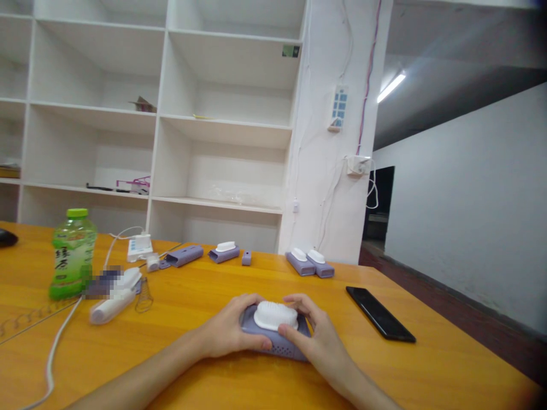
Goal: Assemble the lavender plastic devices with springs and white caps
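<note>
- Purple case (273, 340) with a white brush pad (276, 315) on top sits on the wooden table (427, 364), right in front of us near the front edge.
- Our left hand (228, 330) is clamped round the case's left end, thumb along its front.
- Our right hand (318, 336) grips the right end, fingers curled over the back, thumb pressing the front.
- Black phone (379, 320) lies just to the right, not touching.
- More purple units (310, 263) line the far edge; green bottle (72, 253) stands far left by a white cable (55, 347).
- White shelves (158, 114) fill the wall behind.
</note>
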Demonstrator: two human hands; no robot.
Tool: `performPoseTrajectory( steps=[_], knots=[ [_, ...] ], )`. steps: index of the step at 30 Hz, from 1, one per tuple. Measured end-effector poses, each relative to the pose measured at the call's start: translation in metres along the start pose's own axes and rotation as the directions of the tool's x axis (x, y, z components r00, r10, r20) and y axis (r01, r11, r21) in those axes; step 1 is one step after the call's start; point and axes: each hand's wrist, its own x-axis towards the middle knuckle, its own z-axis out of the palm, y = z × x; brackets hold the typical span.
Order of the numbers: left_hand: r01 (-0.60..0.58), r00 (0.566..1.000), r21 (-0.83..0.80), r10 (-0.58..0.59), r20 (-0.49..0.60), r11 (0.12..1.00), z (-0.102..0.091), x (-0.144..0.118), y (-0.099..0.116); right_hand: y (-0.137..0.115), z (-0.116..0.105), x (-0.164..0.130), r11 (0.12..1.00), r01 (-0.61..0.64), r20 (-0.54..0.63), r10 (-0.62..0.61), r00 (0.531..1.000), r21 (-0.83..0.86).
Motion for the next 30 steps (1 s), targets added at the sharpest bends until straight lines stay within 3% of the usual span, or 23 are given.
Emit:
performPoseTrajectory(
  steps=[13,18,30],
  knots=[
    [0.009,1.0,-0.008,-0.009,-0.021,1.0,0.002,-0.002,0.004,-0.002,0.0,-0.001,0.996,0.023,0.021,-0.021,1.0,-0.088],
    [-0.045,0.999,-0.039,0.044,-0.022,0.998,0.004,0.0,0.004,0.0,0.004,0.0,0.991,-0.004,-0.003,0.004,1.0,-0.137],
    [-0.08,0.997,-0.083,0.079,-0.021,0.993,0.006,-0.001,0.004,0.003,0.007,0.007,1.0,-0.017,-0.005,0.017,1.0,0.009]
  ],
)
